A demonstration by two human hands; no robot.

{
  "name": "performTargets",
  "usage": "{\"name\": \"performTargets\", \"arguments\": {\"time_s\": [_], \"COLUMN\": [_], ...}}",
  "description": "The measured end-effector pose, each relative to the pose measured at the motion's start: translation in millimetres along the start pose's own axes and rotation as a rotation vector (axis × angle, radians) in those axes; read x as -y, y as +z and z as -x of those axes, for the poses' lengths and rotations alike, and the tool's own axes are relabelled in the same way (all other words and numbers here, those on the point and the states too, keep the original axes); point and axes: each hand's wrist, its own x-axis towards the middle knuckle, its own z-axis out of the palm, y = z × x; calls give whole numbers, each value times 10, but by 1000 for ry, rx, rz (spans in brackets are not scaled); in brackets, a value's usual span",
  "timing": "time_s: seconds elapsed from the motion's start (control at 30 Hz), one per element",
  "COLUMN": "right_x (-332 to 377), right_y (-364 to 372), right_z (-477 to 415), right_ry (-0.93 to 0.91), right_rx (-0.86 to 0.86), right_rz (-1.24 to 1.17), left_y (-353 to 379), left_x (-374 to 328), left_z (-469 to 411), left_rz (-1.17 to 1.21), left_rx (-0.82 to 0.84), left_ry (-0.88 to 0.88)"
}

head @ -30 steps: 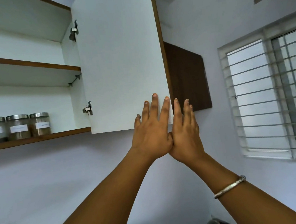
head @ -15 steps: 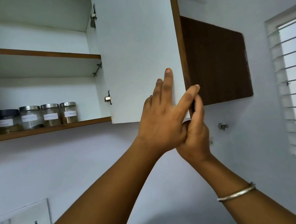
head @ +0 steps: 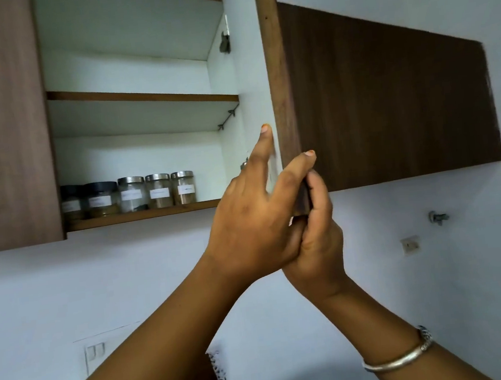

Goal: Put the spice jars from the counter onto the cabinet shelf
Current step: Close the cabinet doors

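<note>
Several labelled spice jars (head: 158,191) stand in a row on the lower cabinet shelf (head: 140,215); three have steel lids, the two at the left have dark lids. The cabinet door (head: 278,94) stands edge-on to me, brown outside, white inside. My left hand (head: 255,217) grips its lower corner, thumb on the brown face and fingers on the white inside. My right hand (head: 316,238) holds the same corner from below and the right, pressed against my left hand.
The upper shelf (head: 140,97) holds nothing I can see. A closed brown door (head: 1,123) is at the left and a brown cabinet side (head: 387,92) at the right. A wall switch plate (head: 94,353) sits low left; a metal wall fitting (head: 437,217) at the right.
The door has swung from wide open towards the cabinet and now stands edge-on. Both hands went from flat on its corner to gripping it. The view has shifted left, showing more jars.
</note>
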Motion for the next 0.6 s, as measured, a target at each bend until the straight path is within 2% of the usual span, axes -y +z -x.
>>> {"name": "performTargets", "arguments": {"time_s": [0.23,0.43,0.6], "right_x": [390,780,919], "right_y": [744,1644,2343], "right_z": [56,139,240], "right_ry": [-239,-250,-249], "right_rx": [-13,102,207], "right_rz": [-8,84,97], "left_y": [-449,-770,-929], "left_x": [581,1357,2010], "left_z": [503,956,1293], "left_rz": [137,144,33], "left_rx": [-87,-45,59], "left_ry": [-155,-374,-520]}}
